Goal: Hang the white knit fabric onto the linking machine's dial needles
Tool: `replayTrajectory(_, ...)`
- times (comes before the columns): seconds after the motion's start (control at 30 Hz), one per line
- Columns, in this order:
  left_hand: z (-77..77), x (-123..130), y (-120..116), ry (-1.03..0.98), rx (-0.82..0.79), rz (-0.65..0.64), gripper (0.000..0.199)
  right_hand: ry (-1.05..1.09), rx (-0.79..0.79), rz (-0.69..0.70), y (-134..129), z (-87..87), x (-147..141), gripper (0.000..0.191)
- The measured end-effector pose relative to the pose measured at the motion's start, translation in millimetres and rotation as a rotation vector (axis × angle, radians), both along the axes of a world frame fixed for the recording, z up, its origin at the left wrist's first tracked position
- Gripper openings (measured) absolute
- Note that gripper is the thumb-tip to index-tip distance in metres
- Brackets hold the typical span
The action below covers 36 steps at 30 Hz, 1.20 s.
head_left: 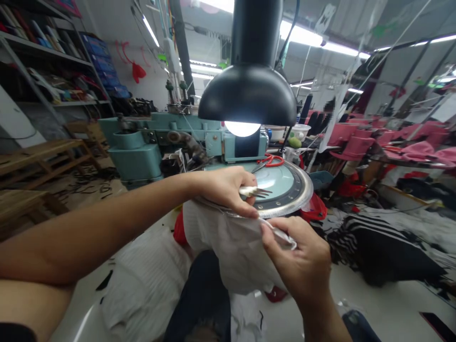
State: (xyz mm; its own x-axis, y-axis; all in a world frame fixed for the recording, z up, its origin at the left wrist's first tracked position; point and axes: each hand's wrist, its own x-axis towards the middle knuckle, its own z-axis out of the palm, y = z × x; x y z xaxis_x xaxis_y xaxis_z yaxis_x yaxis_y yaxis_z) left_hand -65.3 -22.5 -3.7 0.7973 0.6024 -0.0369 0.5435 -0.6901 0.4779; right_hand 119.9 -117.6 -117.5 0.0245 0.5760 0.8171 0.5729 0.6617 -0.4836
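Down in the foreground, a dark trouser leg [201, 299] shows between a heap of pale cloth [142, 280] on the left and the right hand [306, 256]. The thumb and fingers of that hand are pinched together on the edge of a white cloth [242, 256], with a narrow strip of the edge lying along the fingers. The rest of the cloth hangs in loose folds from the near rim of a round plate [307, 183], above the person's lap. Just beyond the pinch, the left hand [228, 187] is closed around a fork [262, 193] (pale handle, metal prongs pointing right), and its thumb tip sits by the cloth's edge at the rim. The two hands are close together, near each other's fingertips. Farther back on the plate lies a pair of scissors [274, 160] with red handles. Over it all hangs a black lamp [245, 95], its bulb [242, 128] lit. A green machine [137, 159] stands behind the left forearm. Off to the right, striped cloth [356, 232] lies low down. Farther off are a wooden table [39, 159] on the left, pink cloth [358, 142] on the right, and a loaded shelf [46, 50] by the wall.
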Motion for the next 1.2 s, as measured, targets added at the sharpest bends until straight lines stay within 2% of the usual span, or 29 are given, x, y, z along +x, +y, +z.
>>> replayTrajectory(0.17,0.8,4.7,-1.4,0.007,-0.003,0.017,0.014,0.076,-0.075,-0.082,-0.2,0.0,2.8,0.003)
replayTrajectory(0.33,1.5,11.3,1.0,0.033,-0.031,0.049,0.020,0.159,-0.174,-0.095,-1.8,4.8,8.1,0.006)
replayTrajectory(0.6,0.5,15.6,6.1,0.034,-0.028,0.034,0.023,0.238,-0.290,-0.008,-1.4,6.6,17.3,0.006)
replayTrajectory(0.8,5.3,8.7,14.9,0.011,-0.127,-0.158,0.029,0.125,-0.160,0.193,-9.5,-3.5,28.3,0.007)
replayTrajectory(0.97,9.4,6.2,14.8,0.014,-0.144,-0.192,0.014,0.171,-0.143,0.075,-0.7,-5.7,26.1,0.004)
replayTrajectory(1.1,9.2,9.2,10.7,0.025,-0.084,-0.215,0.012,0.123,-0.146,0.094,2.5,-0.4,21.1,0.003)
replayTrajectory(1.2,6.8,12.6,8.9,0.037,-0.025,-0.162,0.011,0.132,-0.144,0.064,2.6,3.1,19.7,0.002)
